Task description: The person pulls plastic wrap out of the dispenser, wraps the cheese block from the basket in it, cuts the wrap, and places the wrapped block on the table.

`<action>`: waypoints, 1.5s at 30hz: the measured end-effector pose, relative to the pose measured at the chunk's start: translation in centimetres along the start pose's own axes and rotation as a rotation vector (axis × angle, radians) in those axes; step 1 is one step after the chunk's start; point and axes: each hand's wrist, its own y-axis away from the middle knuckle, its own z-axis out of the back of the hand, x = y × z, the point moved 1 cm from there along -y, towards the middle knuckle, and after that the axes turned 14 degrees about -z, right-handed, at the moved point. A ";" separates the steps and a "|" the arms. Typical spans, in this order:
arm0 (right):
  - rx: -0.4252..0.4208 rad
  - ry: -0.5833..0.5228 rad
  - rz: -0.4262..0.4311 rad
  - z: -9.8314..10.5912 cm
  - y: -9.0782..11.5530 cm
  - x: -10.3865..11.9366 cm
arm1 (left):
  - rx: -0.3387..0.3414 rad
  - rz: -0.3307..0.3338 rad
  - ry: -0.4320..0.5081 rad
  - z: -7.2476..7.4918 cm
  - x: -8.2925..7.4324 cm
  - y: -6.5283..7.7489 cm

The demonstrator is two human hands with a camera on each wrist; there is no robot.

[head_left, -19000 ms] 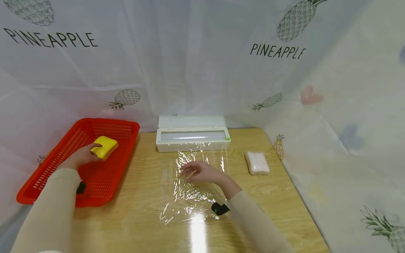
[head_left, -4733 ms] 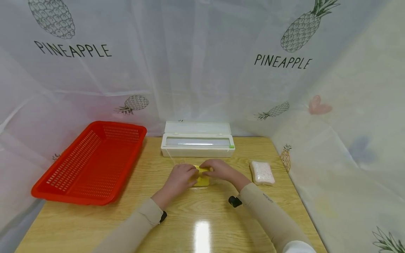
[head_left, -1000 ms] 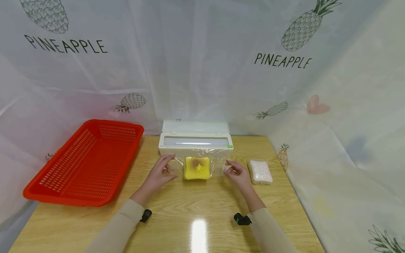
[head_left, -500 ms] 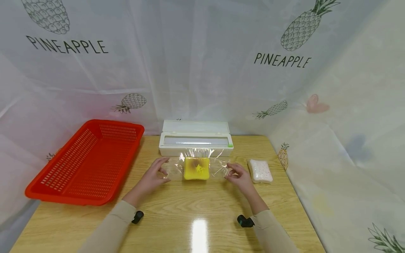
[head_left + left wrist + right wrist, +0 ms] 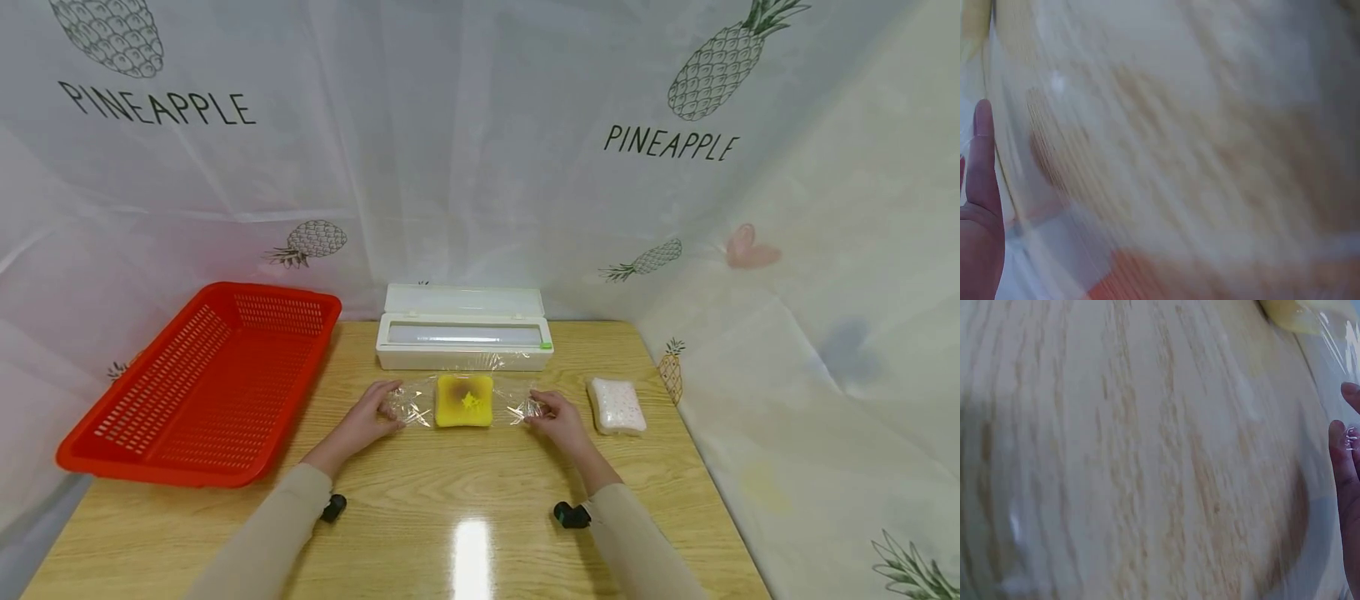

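A yellow bread-shaped block (image 5: pixel 463 402) with a brown patch and a star mark sits mid-table, wrapped in clear cling film (image 5: pixel 414 403) that sticks out at both sides. My left hand (image 5: pixel 363 422) holds the film's left end between thumb and fingers. On the other side, my right hand (image 5: pixel 558 421) pinches the right end. The left wrist view catches only part of that hand (image 5: pixel 982 187) beside blurred wood. In the right wrist view, the right hand's fingertips (image 5: pixel 1337 434) have shiny crumpled film at them, with the yellow block's edge (image 5: pixel 1297 315) above.
Behind the block stands a white cling film dispenser (image 5: pixel 465 359), lid up, with a green slider. A white speckled block (image 5: pixel 617 407), wrapped in film, lies to the right. A red plastic basket (image 5: pixel 225 375) stands at the left of the wooden table (image 5: pixel 405 533).
The yellow block came out of the red basket onto the film and got wrapped. Over the last second, the hands spread the film's side ends, then lowered slightly with them; the raised back film settled.
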 end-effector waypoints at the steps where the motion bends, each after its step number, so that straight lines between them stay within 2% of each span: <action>1: -0.004 -0.005 0.004 -0.1 -0.1 -0.1 | 0.009 -0.003 -0.002 0.0 0.1 -0.1; 6: -0.014 -0.008 0.044 -0.3 -0.3 -0.4 | 0.045 -0.007 -0.019 0.0 0.3 -0.3; 9: -0.007 -0.007 0.007 -0.4 -0.3 -0.2 | 0.054 0.006 -0.014 0.1 0.4 -0.4; 13: -0.008 -0.009 -0.074 -0.5 -0.3 0.3 | 0.034 0.064 0.031 0.2 0.5 -0.5; 15: -0.022 -0.010 -0.093 -0.4 -0.4 0.4 | -0.003 0.107 0.068 0.3 0.4 -0.6; 18: -0.060 -0.015 -0.075 -0.2 -0.4 0.6 | -0.114 0.128 0.080 0.8 0.2 -0.5; 21: -0.094 -0.031 -0.037 0.2 -0.1 1.5 | -0.245 0.138 0.059 1.1 -0.8 -0.7; 23: -0.086 -0.056 -0.012 0.3 0.3 2.6 | -0.294 0.152 0.079 0.9 -1.9 -0.9; 25: -0.043 -0.076 0.006 0.2 0.9 4.0 | -0.290 0.163 0.146 0.3 -2.7 -1.2; 27: 0.027 -0.085 0.020 0.1 1.5 5.3 | -0.250 0.176 0.252 -0.5 -3.1 -1.4; 29: 0.093 -0.073 0.027 0.0 2.0 6.2 | -0.195 0.190 0.345 -1.2 -3.1 -1.5; 31: 0.142 -0.060 0.019 -0.1 2.1 6.6 | -0.172 0.214 0.398 -1.8 -2.8 -1.5; 36: 0.160 -0.093 -0.022 -0.4 1.0 5.1 | -0.209 0.304 0.408 -2.3 -1.4 -1.4; 40: 0.103 -0.138 -0.090 -0.4 -0.3 2.6 | -0.180 0.333 0.417 -1.9 -0.5 -1.2; 43: 0.031 -0.151 -0.139 -0.1 -1.1 1.3 | -0.182 0.326 0.323 -1.1 -0.4 -1.2; 45: -0.015 -0.155 -0.156 0.3 -1.4 1.0 | -0.225 0.324 0.234 -0.4 -0.6 -1.3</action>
